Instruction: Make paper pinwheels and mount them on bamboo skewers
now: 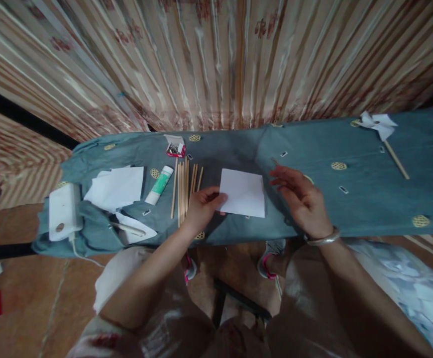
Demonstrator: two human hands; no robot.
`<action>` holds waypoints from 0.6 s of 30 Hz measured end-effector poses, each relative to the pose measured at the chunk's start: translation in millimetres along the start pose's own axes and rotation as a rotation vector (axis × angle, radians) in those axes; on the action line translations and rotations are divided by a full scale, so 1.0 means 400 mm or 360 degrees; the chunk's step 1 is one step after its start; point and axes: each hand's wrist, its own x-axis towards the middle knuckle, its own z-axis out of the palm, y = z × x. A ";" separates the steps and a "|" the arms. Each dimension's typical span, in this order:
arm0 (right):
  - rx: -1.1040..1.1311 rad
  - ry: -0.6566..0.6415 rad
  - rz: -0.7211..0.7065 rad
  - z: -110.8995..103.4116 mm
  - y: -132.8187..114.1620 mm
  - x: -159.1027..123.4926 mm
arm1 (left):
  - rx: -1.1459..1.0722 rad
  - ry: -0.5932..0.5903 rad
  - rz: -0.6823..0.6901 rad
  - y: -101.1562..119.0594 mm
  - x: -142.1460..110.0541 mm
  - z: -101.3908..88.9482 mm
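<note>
My left hand (206, 203) pinches the left edge of a white square paper (243, 193) between thumb and fingers, holding it over the cloth. A short gap to the right of the paper, my right hand (299, 198) hovers with its fingers loosely spread and slightly blurred; I see nothing held in it. Several thin wooden sticks (182, 186) lie side by side just left of my left hand. Beside them rests a green and white glue stick (160, 185). Behind the sticks stands an opened small red and white box (175, 148) with small metal pieces inside.
A paper pinwheel on a stick (382, 129) lies at the far right of the green cloth (302, 144). Loose white papers (117, 188) are on the left, with a pen-like tool (129, 229) on a paper piece. A white corded device (64, 211) sits at the left end. Striped curtains (216, 64) hang behind.
</note>
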 end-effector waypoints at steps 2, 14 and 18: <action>-0.0259 -0.0128 -0.0123 0.002 0.008 -0.013 | -0.0174 0.0006 -0.0128 -0.011 0.004 0.004; -0.0316 -0.0592 -0.0309 0.004 0.025 -0.045 | 0.1359 -0.0157 0.0529 -0.008 -0.026 -0.024; -0.0250 -0.0661 -0.0277 0.012 0.035 -0.046 | 0.1601 -0.0313 0.0936 0.010 -0.074 -0.016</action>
